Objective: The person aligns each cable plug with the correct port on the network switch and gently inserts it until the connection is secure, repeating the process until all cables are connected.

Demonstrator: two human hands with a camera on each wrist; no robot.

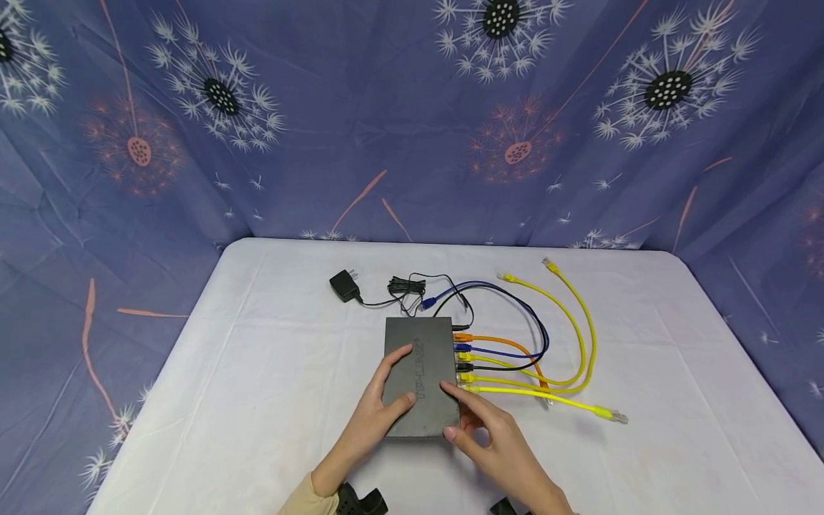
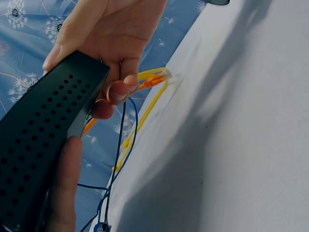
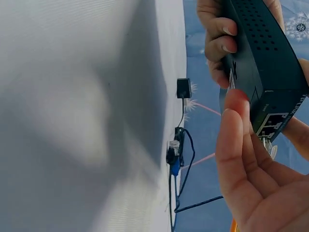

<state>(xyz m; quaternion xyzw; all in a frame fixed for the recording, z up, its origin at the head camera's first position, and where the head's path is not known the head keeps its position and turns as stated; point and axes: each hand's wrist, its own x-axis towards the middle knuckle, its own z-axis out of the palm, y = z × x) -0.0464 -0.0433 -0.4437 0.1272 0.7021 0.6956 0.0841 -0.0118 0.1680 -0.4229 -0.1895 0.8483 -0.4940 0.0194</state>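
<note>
A dark network switch (image 1: 431, 418) with TP-LINK lettering is held between both hands, raised off the table. My left hand (image 1: 373, 408) grips its left side, thumb and index on top; the right wrist view shows its other fingers (image 3: 222, 46) curled underneath. My right hand (image 1: 498, 433) holds the near right corner, thumb and index at the edge and fingers curled below. Along the right side an orange cable (image 1: 496, 340), a blue cable (image 1: 492, 351), a black cable (image 1: 492, 368) and yellow cables (image 1: 534, 391) run from the ports. Two open ports (image 3: 274, 123) show beside the right fingers.
Behind the switch lie a black power adapter (image 1: 344, 286) and its bundled cord (image 1: 407, 286). A loose blue plug (image 1: 429, 303) rests near them. Yellow plugs (image 1: 610, 415) lie to the right on the white-covered table (image 1: 257, 415). A patterned blue curtain (image 1: 386, 129) hangs behind.
</note>
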